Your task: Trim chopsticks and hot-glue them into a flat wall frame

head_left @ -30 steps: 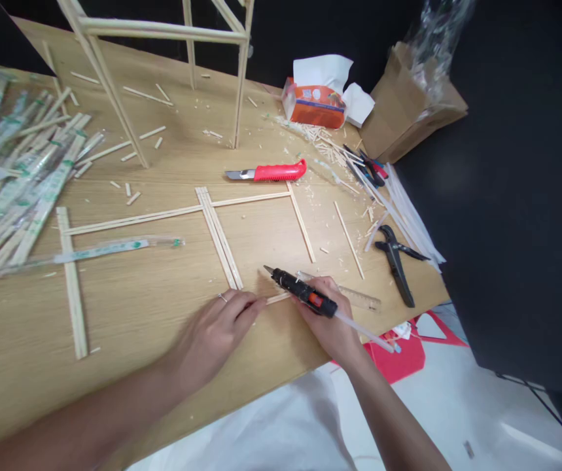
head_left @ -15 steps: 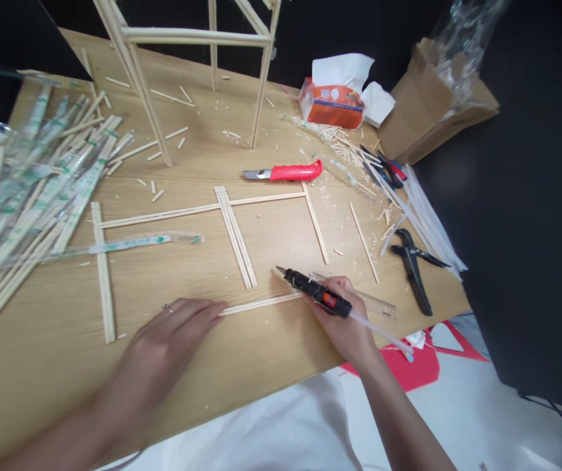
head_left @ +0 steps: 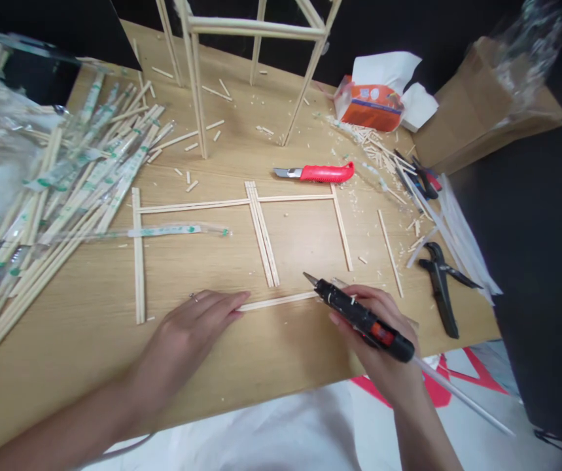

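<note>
My left hand (head_left: 197, 337) has its fingers pressed together on the left end of a joined pair of wooden sticks (head_left: 281, 302) lying near the table's front. In my right hand (head_left: 383, 347) is a black glue gun (head_left: 359, 317), its tip pointing up and left, above the right end of that pair. A clear ruler lies partly hidden under my right hand. Beyond my hands, a flat stick frame (head_left: 192, 205) has uprights at the left, middle (head_left: 262, 235) and right (head_left: 342, 229). A wrapped stick (head_left: 165, 231) crosses its left upright.
A red cutter (head_left: 327, 173) lies behind the frame. A standing stick structure (head_left: 256, 27) is at the back. Wrapped sticks (head_left: 74, 176) pile up at left. Tissue box (head_left: 369, 106), cardboard box (head_left: 477, 104), glue sticks (head_left: 462, 229) and black clamp (head_left: 440, 288) are at right.
The view has shifted left, so the table items appear further right. My right hand and the glue gun have moved right and toward me, away from the stick pair. My left hand stays at its left end.
</note>
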Motion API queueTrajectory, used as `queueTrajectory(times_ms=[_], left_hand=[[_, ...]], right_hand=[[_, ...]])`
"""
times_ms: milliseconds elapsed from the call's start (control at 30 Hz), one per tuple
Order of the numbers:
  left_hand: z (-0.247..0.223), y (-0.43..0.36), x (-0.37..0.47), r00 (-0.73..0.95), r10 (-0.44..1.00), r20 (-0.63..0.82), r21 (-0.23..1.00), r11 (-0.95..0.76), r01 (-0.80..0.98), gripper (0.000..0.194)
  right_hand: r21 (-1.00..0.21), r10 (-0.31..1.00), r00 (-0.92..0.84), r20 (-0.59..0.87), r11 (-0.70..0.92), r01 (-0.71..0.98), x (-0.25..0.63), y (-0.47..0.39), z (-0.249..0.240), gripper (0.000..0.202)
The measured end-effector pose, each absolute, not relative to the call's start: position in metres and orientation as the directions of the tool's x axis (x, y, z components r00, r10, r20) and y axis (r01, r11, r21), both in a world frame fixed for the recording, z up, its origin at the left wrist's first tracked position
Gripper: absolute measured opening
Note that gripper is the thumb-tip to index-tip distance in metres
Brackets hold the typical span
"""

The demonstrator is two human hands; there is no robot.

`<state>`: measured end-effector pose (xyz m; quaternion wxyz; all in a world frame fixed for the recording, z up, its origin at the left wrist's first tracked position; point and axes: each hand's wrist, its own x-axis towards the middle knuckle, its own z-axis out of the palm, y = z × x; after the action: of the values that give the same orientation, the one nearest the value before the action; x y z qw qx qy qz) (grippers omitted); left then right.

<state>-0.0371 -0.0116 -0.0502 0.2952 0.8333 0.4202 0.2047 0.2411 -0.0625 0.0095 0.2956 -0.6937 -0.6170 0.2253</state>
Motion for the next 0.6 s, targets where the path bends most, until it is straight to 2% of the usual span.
queueTrajectory(times_ms=[133,200,400,600], left_hand=[[-0.051,-0.011,-0.038,0.571,0.816,0.092,0.694,-0.463,0.551,0.035],[-0.051,-0.010,-0.038,0.569,0.818,0.088,0.702,-0.456,0.547,0.035],[-0.050,-0.011,-0.039,0.566,0.818,0.103,0.685,-0.471,0.556,0.036],[-0.053,-0.014,-0.042,0.567,0.822,0.064,0.669,-0.456,0.586,0.038]], right_hand=[[-0.701,0.956,0.017,-0.292,-0.226,0.676,0.226,-0.064,0.018,0.015],[-0.669,0.919,-0.023,-0.393,-0.269,0.693,0.218,-0.062,0.017,0.019],[-0.660,0.892,-0.120,-0.436,-0.227,0.716,0.208,-0.055,0.010,0.030],[-0.678,0.896,-0.131,-0.424,-0.219,0.702,0.203,-0.050,0.008,0.034]])
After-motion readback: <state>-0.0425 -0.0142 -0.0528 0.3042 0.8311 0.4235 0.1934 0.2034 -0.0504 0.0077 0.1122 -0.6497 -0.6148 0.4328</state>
